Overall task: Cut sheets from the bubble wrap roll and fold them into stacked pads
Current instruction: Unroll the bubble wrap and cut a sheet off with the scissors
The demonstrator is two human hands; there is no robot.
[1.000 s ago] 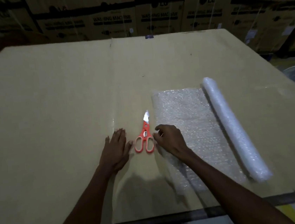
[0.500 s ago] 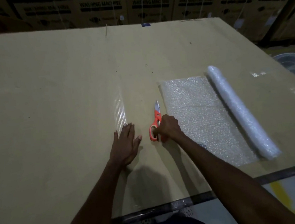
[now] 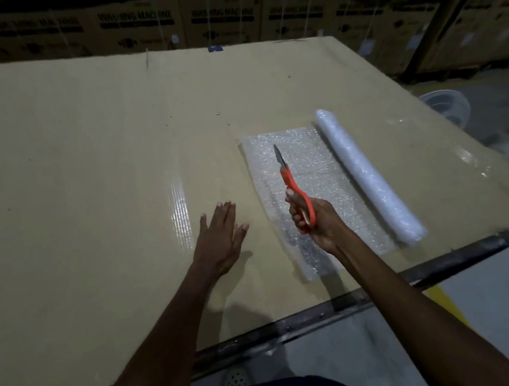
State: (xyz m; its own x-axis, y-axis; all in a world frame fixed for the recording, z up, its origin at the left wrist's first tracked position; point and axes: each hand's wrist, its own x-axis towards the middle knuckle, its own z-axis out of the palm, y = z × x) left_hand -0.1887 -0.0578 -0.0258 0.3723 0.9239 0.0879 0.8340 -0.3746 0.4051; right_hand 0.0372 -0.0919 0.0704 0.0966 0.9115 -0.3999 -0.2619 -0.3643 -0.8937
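Note:
A white bubble wrap roll [image 3: 368, 176] lies diagonally on the cardboard-covered table [image 3: 83, 149], at the right. An unrolled sheet of bubble wrap [image 3: 313, 167] spreads flat to the roll's left. My right hand [image 3: 316, 220] grips the orange handles of the scissors [image 3: 293, 185] and holds them lifted over the sheet, the blades together and pointing away from me. My left hand [image 3: 220, 238] rests flat on the cardboard with straight fingers, left of the sheet's edge.
A strip of clear tape [image 3: 178, 207] shines on the cardboard left of my left hand. The table's dark metal front edge [image 3: 293, 325] runs below. Stacked washing machine cartons [image 3: 226, 12] line the back. A pale round container [image 3: 446, 107] sits on the floor at the right.
My right hand has taken the scissors off the table and raised them over the bubble wrap sheet. My left hand stays flat on the cardboard.

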